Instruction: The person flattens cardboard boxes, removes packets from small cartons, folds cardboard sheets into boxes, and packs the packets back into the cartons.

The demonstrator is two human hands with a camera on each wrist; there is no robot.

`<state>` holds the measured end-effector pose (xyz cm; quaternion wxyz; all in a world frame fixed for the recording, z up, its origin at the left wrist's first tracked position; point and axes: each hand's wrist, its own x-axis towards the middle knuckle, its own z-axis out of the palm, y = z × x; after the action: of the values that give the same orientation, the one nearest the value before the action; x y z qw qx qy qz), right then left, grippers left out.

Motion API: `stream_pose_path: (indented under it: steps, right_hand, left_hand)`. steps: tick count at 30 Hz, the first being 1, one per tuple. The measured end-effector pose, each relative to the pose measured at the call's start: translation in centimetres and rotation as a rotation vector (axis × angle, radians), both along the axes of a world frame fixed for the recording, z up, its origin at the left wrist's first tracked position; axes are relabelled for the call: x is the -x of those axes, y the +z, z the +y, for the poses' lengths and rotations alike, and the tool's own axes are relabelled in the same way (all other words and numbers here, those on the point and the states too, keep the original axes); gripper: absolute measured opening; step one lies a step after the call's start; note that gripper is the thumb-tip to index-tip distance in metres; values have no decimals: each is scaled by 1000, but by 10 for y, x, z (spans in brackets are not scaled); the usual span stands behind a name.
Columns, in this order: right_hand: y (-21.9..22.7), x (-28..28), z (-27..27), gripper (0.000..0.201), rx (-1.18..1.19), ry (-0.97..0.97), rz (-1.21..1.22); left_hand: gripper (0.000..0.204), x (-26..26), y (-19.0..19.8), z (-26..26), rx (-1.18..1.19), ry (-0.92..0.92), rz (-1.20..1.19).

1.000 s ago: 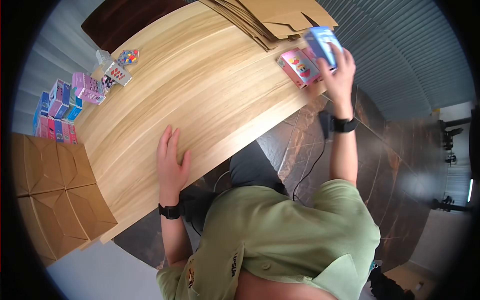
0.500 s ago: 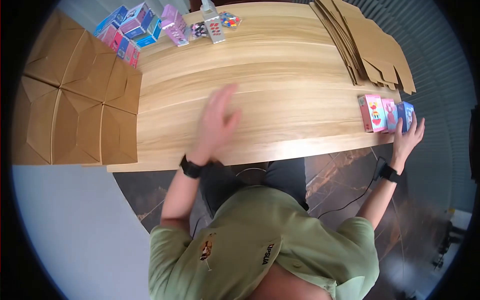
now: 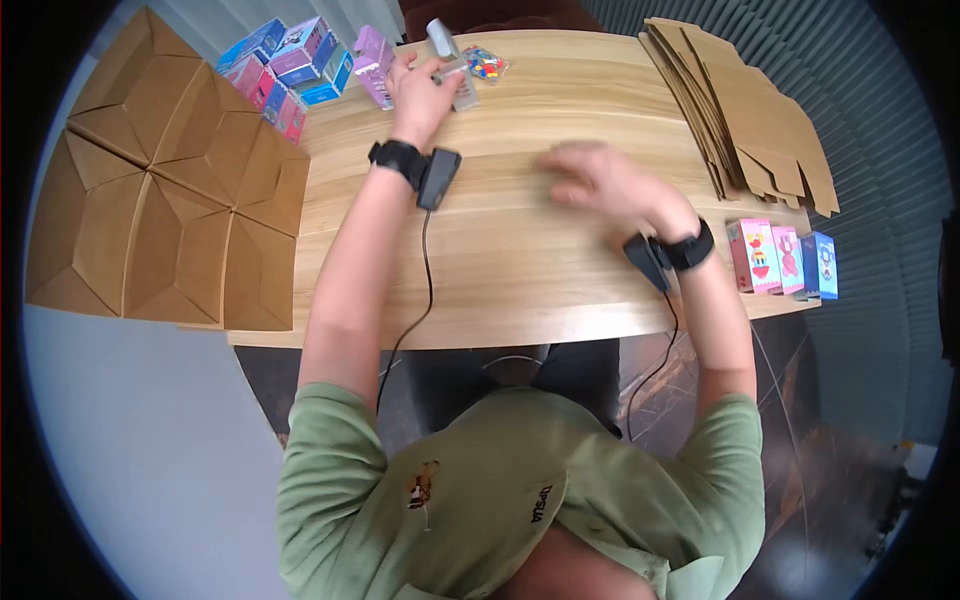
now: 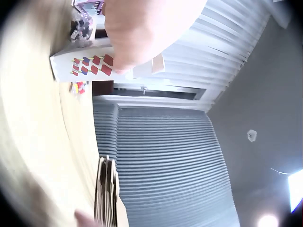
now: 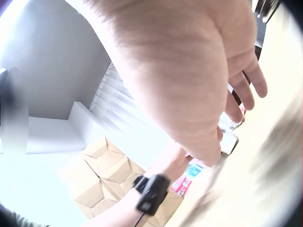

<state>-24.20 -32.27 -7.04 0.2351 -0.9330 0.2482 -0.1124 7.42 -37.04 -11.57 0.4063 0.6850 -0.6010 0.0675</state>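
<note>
At the back of the table my left hand (image 3: 421,100) grips a tall white box (image 3: 465,92) with its top flap raised. Red and blue diamond shapes mark the side of this box in the left wrist view, where the hand (image 4: 147,33) covers its upper part. A purple box (image 3: 373,62) stands just left of that hand, and a clear bag of colourful small pieces (image 3: 487,64) lies to the right of the white box. My right hand (image 3: 610,183), blurred, is over the middle of the table with fingers extended and nothing in it.
Open brown cartons (image 3: 180,205) fill the left end. Small pink and blue boxes (image 3: 290,65) are stacked behind them. Flattened cardboard (image 3: 765,115) lies at the back right. A red-pink box (image 3: 752,258), a pink box (image 3: 787,260) and a blue box (image 3: 822,265) line the right front edge.
My right hand set the blue box beside the pink ones, let go and moved left to mid-table. My left hand went from the front of the table to the white box and took hold.
</note>
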Motion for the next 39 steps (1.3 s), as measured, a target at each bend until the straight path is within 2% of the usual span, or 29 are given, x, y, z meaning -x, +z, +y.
stream_pose_path:
  steps: [2,5,7,9,11,14,18,20,23,24,27,29,31,33,35,37,39]
  right_hand:
    - [-7,-29,-43,43,126,-81,-49]
    - [-31,-79,-98,51,275,-283,-101]
    - [-37,-117,-118,56,334,-322,18]
    - [-36,-146,-124,60,371,-354,127]
    - [-33,-170,-124,63,371,-384,232]
    - [-43,-182,-130,58,287,-324,360]
    - [-92,-175,-151,49,476,-267,255]
    - [-95,-152,-140,41,575,-228,195]
    - [-81,-109,-106,28,569,-303,-25]
    - [-84,-96,-104,25,568,-316,-175]
    - [-28,-71,-46,26,248,-467,-280]
    - [10,-62,1,31,92,-525,-468]
    - [32,-64,56,26,-298,-227,-1043]
    - [43,-67,115,24,-669,-118,-1204]
    - [32,-66,148,22,-657,-7,-1087]
    - [21,-65,157,18,-474,-79,-954]
    - [10,-58,154,17,-297,-131,-861]
  left_hand:
    - [37,11,4,29,48,-89,-5]
    - [26,44,27,112,34,-294,123]
    - [21,63,33,166,-30,-357,227]
    - [21,65,9,202,-20,-409,314]
    - [18,74,13,237,-81,-386,375]
    - [23,71,11,259,-36,-398,136]
    - [54,71,18,259,-24,-332,259]
    - [73,76,16,260,-17,-295,324]
    - [95,85,6,261,-15,-271,314]
    - [97,88,4,261,-31,-268,339]
    - [101,94,3,261,-65,-251,400]
    - [104,98,2,260,-73,-233,432]
    - [104,104,0,257,-12,-204,400]
    - [103,107,-6,253,-5,-203,353]
    - [99,106,-17,249,-42,-219,295]
    - [97,105,-16,248,-67,-229,269]
    - [102,101,-6,254,-22,-112,178]
